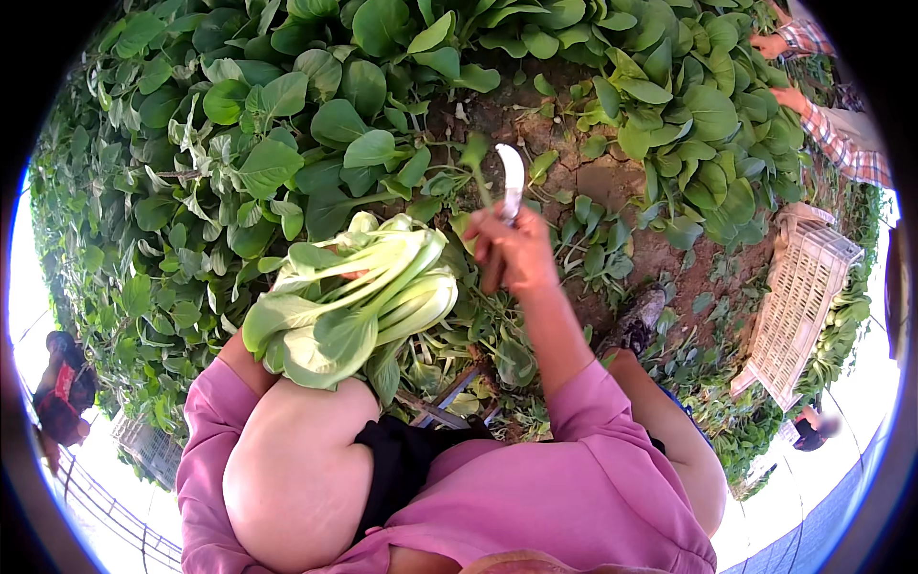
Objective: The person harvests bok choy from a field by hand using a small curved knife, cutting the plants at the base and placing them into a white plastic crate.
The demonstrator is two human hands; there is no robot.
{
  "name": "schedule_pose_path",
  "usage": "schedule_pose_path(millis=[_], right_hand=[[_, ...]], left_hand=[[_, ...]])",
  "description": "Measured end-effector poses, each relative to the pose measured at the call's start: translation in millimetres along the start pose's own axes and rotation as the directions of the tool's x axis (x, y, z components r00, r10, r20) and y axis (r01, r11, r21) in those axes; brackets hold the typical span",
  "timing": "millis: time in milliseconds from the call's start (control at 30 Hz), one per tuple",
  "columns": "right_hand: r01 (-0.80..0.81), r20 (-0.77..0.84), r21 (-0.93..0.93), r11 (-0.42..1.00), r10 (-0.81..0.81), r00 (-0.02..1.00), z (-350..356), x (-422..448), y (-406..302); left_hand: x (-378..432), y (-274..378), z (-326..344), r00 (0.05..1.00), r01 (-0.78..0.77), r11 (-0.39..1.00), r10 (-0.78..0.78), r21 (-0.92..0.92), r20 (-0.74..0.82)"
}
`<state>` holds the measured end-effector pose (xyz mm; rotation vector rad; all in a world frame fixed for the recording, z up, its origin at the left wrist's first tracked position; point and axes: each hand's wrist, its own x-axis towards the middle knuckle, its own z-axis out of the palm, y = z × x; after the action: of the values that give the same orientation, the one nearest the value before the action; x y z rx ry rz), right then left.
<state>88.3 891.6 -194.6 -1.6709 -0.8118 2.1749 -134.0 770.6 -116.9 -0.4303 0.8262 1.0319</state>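
Note:
A bunch of bok choy (358, 308) with pale green stems rests above my left knee, stem bases pointing up and right. My left hand (353, 274) holds it from beneath, mostly hidden by the leaves. Only a bit of finger shows between the stems. To the right of the bunch, my right hand (513, 247) grips a small curved knife (512, 176), its pale hooked blade pointing up. A loose green leaf (475, 158) rises beside the knife, seemingly pinched by the same fingers; it is blurred.
Dense leafy plants (287, 136) grow ahead and to the left. Bare soil (609, 179) with scattered leaves lies past my right hand. A plastic crate (803, 308) stands at the right. Another person's hands (789, 99) reach into plants at upper right. Under me is a low seat frame (448, 402).

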Motion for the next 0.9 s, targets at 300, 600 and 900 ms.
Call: schedule_pose_path(millis=[300, 600, 900], right_hand=[[0.042, 0.081, -0.511, 0.859, 0.000, 0.997, 16, 98, -32], [0.381, 0.378, -0.924, 0.011, 0.158, 0.912, -39, 74, 11], [0.180, 0.208, -0.683, 0.708, -0.048, 0.977, 11, 87, -18]], left_hand=[[59, 19, 41, 0.956, -0.155, 0.431, -0.160, 0.889, 0.244], [75, 15, 39, 0.920, -0.366, -0.410, -0.022, 0.836, 0.392], [95, 45, 22, 0.947, 0.035, -0.723, 0.243, 0.690, 0.208]])
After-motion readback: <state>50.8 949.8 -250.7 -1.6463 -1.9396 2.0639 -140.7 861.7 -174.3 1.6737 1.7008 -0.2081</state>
